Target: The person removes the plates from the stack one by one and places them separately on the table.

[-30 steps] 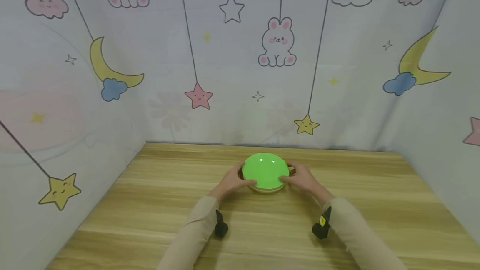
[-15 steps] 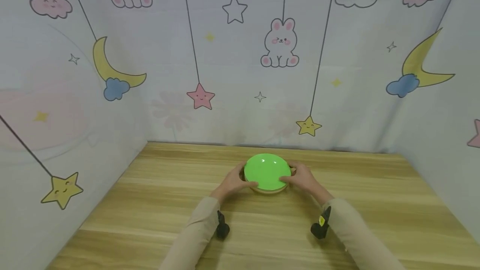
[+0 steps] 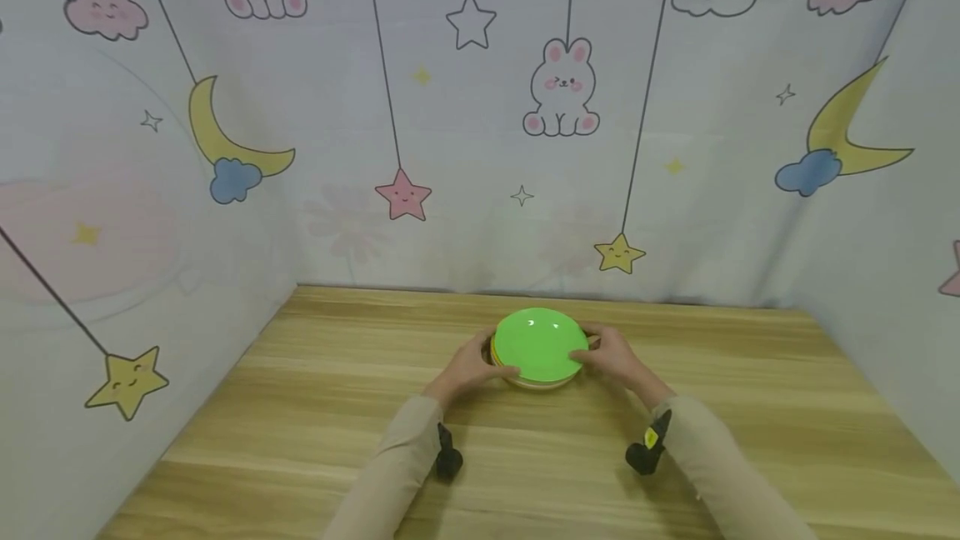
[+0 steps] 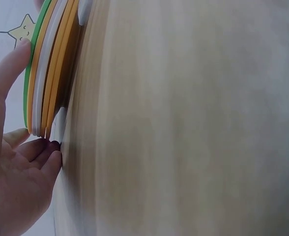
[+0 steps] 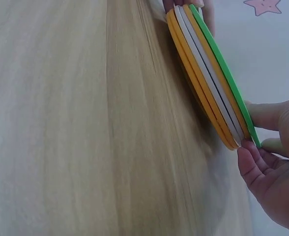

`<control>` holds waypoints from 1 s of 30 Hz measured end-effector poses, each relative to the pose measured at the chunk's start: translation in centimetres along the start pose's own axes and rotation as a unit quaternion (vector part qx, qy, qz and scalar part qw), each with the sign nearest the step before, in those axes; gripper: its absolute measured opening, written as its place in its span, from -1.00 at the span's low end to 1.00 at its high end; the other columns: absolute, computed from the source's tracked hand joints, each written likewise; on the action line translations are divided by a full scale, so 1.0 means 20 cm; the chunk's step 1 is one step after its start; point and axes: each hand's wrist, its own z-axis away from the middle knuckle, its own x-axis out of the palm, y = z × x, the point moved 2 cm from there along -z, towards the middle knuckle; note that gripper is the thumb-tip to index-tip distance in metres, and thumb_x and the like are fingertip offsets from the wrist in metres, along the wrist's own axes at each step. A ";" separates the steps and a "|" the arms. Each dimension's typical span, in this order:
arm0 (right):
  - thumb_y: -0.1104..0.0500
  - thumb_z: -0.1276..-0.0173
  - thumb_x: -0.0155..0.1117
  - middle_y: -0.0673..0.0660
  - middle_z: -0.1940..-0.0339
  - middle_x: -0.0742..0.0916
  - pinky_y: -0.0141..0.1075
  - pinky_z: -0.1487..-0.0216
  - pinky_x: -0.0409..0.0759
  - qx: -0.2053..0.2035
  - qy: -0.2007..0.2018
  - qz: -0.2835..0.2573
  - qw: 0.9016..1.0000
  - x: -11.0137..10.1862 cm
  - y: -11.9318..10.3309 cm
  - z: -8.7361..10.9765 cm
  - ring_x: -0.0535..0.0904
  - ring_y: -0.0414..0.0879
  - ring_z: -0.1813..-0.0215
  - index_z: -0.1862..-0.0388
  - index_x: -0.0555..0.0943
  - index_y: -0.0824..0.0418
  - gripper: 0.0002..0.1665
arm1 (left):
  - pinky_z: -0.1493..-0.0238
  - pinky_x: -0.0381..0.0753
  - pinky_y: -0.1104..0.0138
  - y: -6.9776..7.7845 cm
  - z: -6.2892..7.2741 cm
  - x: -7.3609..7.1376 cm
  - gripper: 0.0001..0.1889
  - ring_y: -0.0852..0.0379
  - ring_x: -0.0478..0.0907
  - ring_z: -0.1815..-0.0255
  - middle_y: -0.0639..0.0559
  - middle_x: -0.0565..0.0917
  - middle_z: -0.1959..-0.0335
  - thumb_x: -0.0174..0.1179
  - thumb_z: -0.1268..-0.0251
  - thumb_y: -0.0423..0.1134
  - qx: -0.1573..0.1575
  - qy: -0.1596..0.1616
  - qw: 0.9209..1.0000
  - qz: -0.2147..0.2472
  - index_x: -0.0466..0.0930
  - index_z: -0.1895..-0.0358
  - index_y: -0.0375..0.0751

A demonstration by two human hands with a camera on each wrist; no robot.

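Note:
A glossy green plate (image 3: 540,346) tops a stack of round plates on the table; orange plates (image 4: 61,64) and white ones (image 5: 202,54) lie below it. In the head view the green plate sits a little to the right, baring a yellow-orange rim on the left. My left hand (image 3: 468,369) holds the stack's left side, thumb on the green plate's near rim, fingers at the stack's edge. On the opposite side my right hand (image 3: 617,361) pinches the green plate's rim, thumb on top, its other fingers against the edges below. Some fingertips are hidden behind the plates.
The wooden table (image 3: 315,440) reaches back to a cloth wall (image 3: 465,132) printed with stars, moons and rabbits. Cloth also hangs along both sides. Black camera mounts (image 3: 448,457) sit at the wrists, over beige sleeves (image 3: 390,473).
The green plate has slid slightly right over the stack, so a yellow-orange rim now shows at its left. The right hand has moved right with it. The head view has shifted slightly.

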 end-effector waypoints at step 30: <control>0.40 -0.22 0.16 0.47 -0.04 0.48 -0.18 0.22 0.65 0.008 -0.051 -0.193 0.980 -0.08 -0.01 0.05 0.58 -0.17 0.38 -0.33 0.08 0.48 -0.26 | -0.35 0.12 0.12 -0.01 -0.01 0.00 -0.02 -0.11 0.12 -0.35 -0.23 0.23 -0.32 0.40 0.13 0.03 0.000 -0.001 1.000 -0.024 0.10 -0.34 -0.35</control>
